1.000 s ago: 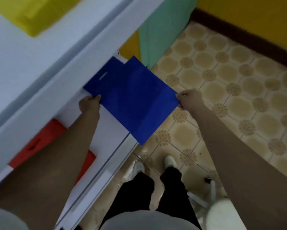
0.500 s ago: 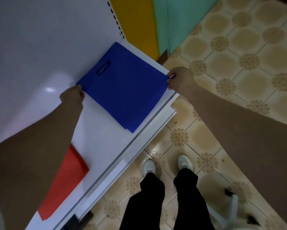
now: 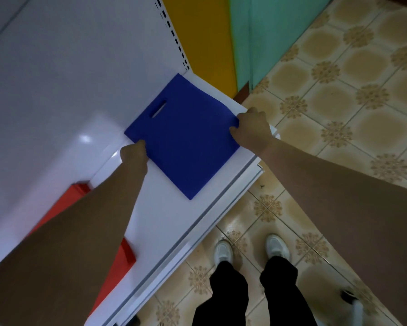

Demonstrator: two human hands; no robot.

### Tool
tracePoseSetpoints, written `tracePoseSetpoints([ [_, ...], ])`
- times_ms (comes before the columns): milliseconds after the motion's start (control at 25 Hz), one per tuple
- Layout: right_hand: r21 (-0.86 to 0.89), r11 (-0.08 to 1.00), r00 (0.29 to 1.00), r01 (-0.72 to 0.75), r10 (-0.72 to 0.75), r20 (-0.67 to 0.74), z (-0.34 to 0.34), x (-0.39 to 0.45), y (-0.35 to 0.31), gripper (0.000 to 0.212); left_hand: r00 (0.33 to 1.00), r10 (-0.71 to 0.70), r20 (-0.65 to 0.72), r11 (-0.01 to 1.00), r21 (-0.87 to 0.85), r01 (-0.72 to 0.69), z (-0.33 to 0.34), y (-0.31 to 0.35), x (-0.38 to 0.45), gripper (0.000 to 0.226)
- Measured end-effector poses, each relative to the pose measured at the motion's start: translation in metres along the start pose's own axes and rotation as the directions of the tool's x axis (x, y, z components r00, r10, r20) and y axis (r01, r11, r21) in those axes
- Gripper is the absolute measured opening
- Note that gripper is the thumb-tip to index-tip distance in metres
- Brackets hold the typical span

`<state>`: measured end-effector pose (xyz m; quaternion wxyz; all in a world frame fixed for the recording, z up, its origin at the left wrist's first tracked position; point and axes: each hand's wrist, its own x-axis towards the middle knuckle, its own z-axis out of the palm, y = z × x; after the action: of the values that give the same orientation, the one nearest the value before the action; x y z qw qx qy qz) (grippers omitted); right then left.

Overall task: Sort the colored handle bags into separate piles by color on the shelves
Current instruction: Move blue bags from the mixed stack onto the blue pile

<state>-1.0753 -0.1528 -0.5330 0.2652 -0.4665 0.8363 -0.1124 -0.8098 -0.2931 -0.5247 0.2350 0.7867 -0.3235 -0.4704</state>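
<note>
**Blue bag laid flat on the shelf**

Head view: the blue bag [image 3: 186,137] now lies flat and wholly on the white shelf [image 3: 174,217], its handle slot toward the back panel. A second ago it hung half off the shelf's front edge, over the tiled floor; half a second ago it was on the shelf but nearer that edge. Since then it has been drawn further in and squared up.

Taking the blue bag as landmark: the left hand [image 3: 134,154] is at its near-left corner, fingers curled on the edge, pinching it. The right hand [image 3: 251,130] is at its right-hand corner, fingers curled over the edge and gripping it, just inside the shelf's end. The red bag [image 3: 124,257] lies on the same shelf well to the left of the blue bag and apart from it, largely hidden under the left forearm. Beyond the blue bag, past the shelf's end, stand yellow and green wall panels [image 3: 221,38].

My judgement: the blue pile is started at this end of the shelf, separate from the red, and only the release of both hands remains for this bag.
</note>
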Motion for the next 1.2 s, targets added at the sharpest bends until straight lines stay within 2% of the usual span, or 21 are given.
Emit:
tracePoseSetpoints([
  [160,0.051,0.998,1.0,-0.028,0.027,0.014,0.0,0.003,-0.002,0.029,0.999,0.032,0.038,0.997,0.073,-0.034,-0.004,0.005,-0.008,0.006],
  [240,0.023,1.0,0.999,-0.019,0.018,0.033,-0.002,0.0,-0.002,0.032,0.998,0.048,0.05,0.991,0.126,-0.054,-0.006,0.007,-0.011,0.008],
  [360,0.002,1.0,1.0,0.006,-0.006,0.006,-0.012,-0.019,-0.01,0.04,0.989,0.138,0.044,0.916,0.373,-0.145,-0.012,0.009,-0.036,0.014],
  [440,0.034,0.999,0.999,0.036,-0.035,-0.025,-0.024,-0.044,-0.019,0.053,0.968,0.222,0.116,0.843,0.476,-0.25,-0.016,0.008,-0.066,0.011],
  [520,0.118,0.991,0.996,0.06,-0.052,-0.068,-0.04,-0.078,-0.029,0.061,0.935,0.301,0.187,0.803,0.479,-0.354,-0.02,0.004,-0.096,0.046],
  [600,0.232,0.965,0.984,0.122,-0.087,-0.155,-0.057,-0.122,-0.037,0.062,0.89,0.37,0.266,0.765,0.456,-0.454,-0.031,0.001,-0.139,0.061],
  [720,0.389,0.903,0.972,0.182,-0.106,-0.208,-0.084,-0.196,-0.049,0.062,0.831,0.41,0.375,0.712,0.438,-0.549,-0.052,-0.005,-0.197,0.063],
  [920,0.451,0.835,0.915,0.315,-0.141,-0.378,-0.121,-0.323,-0.091,0.059,0.731,0.492,0.472,0.642,0.37,-0.671,-0.122,-0.003,-0.29,0.059],
  [1000,0.453,0.807,0.873,0.38,-0.151,-0.463,-0.128,-0.38,-0.12,0.057,0.658,0.578,0.482,0.583,0.32,-0.747,-0.171,-0.007,-0.322,0.056],
  [1200,0.481,0.72,0.813,0.5,-0.199,-0.548,-0.1,-0.524,-0.21,0.062,0.476,0.747,0.465,0.415,0.233,-0.88,-0.339,-0.054,-0.385,0.044],
])
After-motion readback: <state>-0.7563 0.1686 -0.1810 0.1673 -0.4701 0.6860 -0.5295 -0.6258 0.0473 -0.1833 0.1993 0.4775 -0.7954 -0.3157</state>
